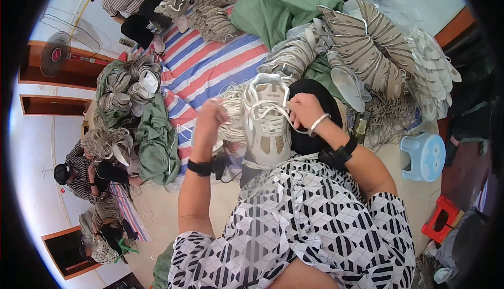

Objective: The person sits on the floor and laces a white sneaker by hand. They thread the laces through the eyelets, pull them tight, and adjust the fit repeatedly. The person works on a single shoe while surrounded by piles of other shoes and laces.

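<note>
A light beige and white sneaker [266,131] rests on my lap, its toe toward me. White shoelace [266,111] criss-crosses its tongue. At the shoe's right side, the fingers of my right hand [307,111] are pinched on the lace, and a strand hangs below them. My left hand [211,118] is raised left of the shoe, apart from it. Motion blurs its fingers, so I cannot see whether it holds lace. Just behind it lies a bundle of loose cream laces [232,113].
Beige shoe uppers [367,47] are heaped at the far right, near a green sack [286,5]. A striped sheet [210,63] covers the floor ahead. Right of me stand a blue stool [423,155] and a red stool [442,218]. Several people sit along the left, one handling a shoe [172,6].
</note>
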A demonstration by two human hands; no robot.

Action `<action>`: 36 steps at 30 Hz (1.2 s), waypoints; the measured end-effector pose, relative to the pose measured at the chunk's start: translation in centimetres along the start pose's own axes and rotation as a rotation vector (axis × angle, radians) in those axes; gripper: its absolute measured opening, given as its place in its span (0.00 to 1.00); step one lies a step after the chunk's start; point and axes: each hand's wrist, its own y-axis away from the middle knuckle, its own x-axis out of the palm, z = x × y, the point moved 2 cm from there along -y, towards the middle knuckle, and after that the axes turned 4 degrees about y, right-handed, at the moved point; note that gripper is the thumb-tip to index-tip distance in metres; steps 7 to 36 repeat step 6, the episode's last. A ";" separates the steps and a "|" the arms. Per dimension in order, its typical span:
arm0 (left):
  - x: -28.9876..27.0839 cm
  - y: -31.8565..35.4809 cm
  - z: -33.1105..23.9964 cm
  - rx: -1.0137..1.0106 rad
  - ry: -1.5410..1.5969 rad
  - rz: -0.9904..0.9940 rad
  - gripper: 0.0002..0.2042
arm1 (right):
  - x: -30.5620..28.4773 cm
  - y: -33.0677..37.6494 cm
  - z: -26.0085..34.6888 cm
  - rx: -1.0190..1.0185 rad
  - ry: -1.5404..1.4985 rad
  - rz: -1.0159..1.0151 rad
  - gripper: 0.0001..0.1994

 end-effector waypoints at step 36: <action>-8.4 -1.5 -2.6 0.059 0.443 -0.344 0.18 | 0.4 -2.1 -1.9 -0.550 0.648 -0.403 0.11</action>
